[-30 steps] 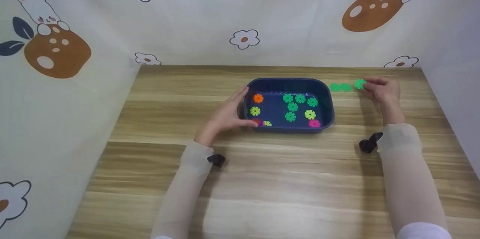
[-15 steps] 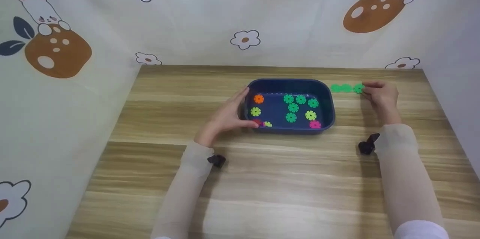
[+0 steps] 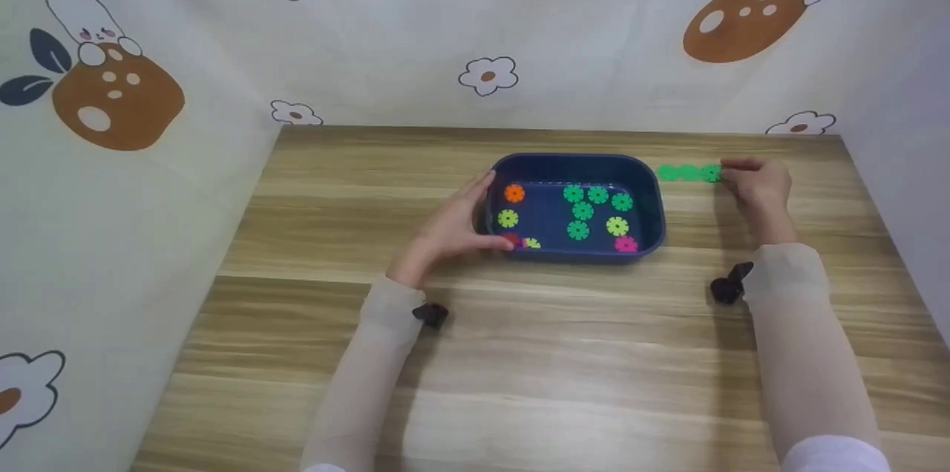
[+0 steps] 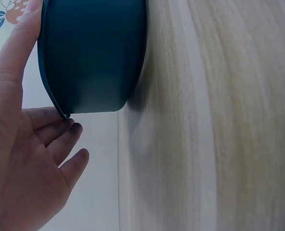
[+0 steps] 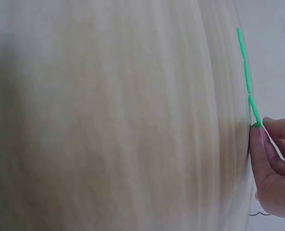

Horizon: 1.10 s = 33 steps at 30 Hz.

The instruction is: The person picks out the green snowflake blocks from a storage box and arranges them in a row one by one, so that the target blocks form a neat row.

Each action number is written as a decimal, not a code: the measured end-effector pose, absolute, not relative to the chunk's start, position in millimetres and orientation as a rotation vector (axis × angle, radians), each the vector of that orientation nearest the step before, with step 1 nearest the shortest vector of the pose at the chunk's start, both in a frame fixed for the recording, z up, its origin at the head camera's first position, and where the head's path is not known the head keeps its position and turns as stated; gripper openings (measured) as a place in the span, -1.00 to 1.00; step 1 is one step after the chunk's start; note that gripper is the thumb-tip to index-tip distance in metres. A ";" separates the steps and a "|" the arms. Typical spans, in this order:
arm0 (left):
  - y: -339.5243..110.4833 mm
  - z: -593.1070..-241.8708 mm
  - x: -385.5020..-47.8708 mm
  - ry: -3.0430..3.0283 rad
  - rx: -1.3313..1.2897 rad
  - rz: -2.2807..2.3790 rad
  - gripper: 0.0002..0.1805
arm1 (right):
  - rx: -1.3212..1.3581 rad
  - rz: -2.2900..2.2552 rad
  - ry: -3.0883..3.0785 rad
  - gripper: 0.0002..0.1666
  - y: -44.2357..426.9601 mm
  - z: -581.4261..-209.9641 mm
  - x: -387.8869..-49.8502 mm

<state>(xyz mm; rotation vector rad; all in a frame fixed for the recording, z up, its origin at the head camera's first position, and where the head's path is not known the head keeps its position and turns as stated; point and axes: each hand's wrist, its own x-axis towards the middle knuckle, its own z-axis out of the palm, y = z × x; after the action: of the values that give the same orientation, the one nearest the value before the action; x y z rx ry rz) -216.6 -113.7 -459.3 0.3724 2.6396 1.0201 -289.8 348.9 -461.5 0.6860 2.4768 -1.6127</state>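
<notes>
R hand [image 3: 761, 186] has thumb & fingertips together, clamped on a green disc [image 3: 710, 173] by its edge. That disc is the R end of a row w/ 2 more green discs [image 3: 677, 173], off the tub's R side, level w/ its far R part. In the R wrist view the row's edge-on & the held disc leans a bit off the other 2; seems to meet its neighbour, but can't tell if they're linked or just touching.

L hand [image 3: 449, 227] is spread round the L end of the tub [image 3: 579, 257] & holds it: thumb over the near L rim, fingers at the far L corner.

Inside the tub: orange disc [image 3: 514, 193] far L, yellow disc [image 3: 508, 218] just nearer, red disc [image 3: 510, 240] in near L corner, partly hidden by the thumb, w/ a 2nd yellow disc [image 3: 532, 243] beside it. R of the tub's middle, 5 loose green discs [image 3: 578, 230]; near its R end, a 3rd yellow disc [image 3: 617, 225] w/ a pink disc [image 3: 626, 243] just below.

Tub sits on a wood-grain table [image 3: 564, 353]; behind it hangs a bunny-print cloth [image 3: 386, 34].
</notes>
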 end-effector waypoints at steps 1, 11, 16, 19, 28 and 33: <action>-113.8 -459.3 -216.6 2.639 0.372 1.024 0.32 | 0.680 -1.622 2.475 -0.50 349.5 -461.1 -289.7; -114.7 -462.0 -217.8 2.657 0.438 1.036 0.33 | 0.690 -1.759 2.416 -0.50 350.4 -454.9 -287.1; -114.4 -461.7 -217.9 2.649 0.423 1.046 0.33 | 0.616 -1.771 2.429 -0.52 345.4 -449.4 -285.6; -114.3 -461.0 -217.3 2.650 0.416 1.040 0.33 | 0.568 -1.764 2.456 -0.58 341.9 -446.4 -283.8; -114.4 -460.3 -216.5 2.639 0.409 1.052 0.33 | 0.470 -2.034 2.280 -0.82 326.3 -436.1 -276.4; -114.6 -460.8 -216.9 2.647 0.433 1.049 0.33 | 0.405 -2.137 2.213 -0.76 316.5 -431.6 -272.0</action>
<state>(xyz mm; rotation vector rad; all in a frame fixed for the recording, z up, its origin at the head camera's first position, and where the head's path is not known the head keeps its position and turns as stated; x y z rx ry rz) -216.9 -114.6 -460.8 0.4330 2.6475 1.0486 -272.0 316.5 -431.6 0.4052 2.2125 -2.1367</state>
